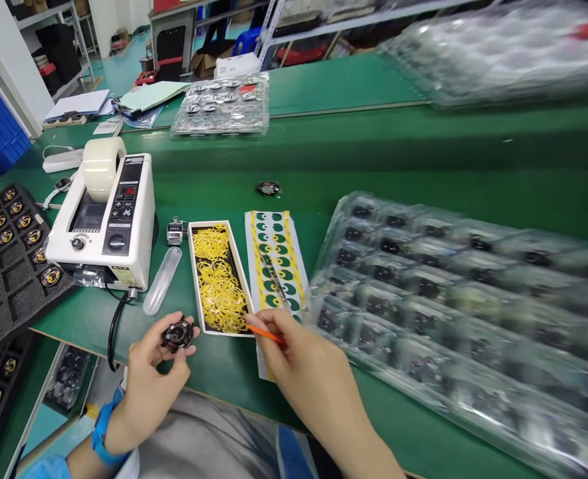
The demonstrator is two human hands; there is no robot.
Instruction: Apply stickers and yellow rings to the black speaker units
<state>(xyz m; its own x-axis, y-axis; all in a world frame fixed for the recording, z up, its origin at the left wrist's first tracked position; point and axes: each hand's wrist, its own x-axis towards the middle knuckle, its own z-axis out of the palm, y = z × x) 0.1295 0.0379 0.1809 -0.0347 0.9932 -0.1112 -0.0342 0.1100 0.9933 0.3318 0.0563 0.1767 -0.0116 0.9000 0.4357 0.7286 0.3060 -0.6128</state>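
My left hand point(155, 382) pinches a small round black part point(178, 336), like a little speaker, between thumb and fingers above the table's front edge. My right hand point(301, 356) is closed around a slim orange tool point(267, 333) whose exact kind is unclear. The tool's end points left at the lower right corner of an open white box point(249, 303) full of thin yellow rings point(219, 293). Under and beyond the right hand lies a sheet of green and yellow stickers point(277, 243), with a thin dark pointed shape point(273, 274) across it.
Left stands a white tape dispenser point(139, 226), near a tally counter point(175, 231) and a clear plastic tube point(163, 281). Black foam trays point(4, 286) hold round parts. A large clear blister tray point(424, 299) fills the right. Another round part point(269, 189) lies farther back.
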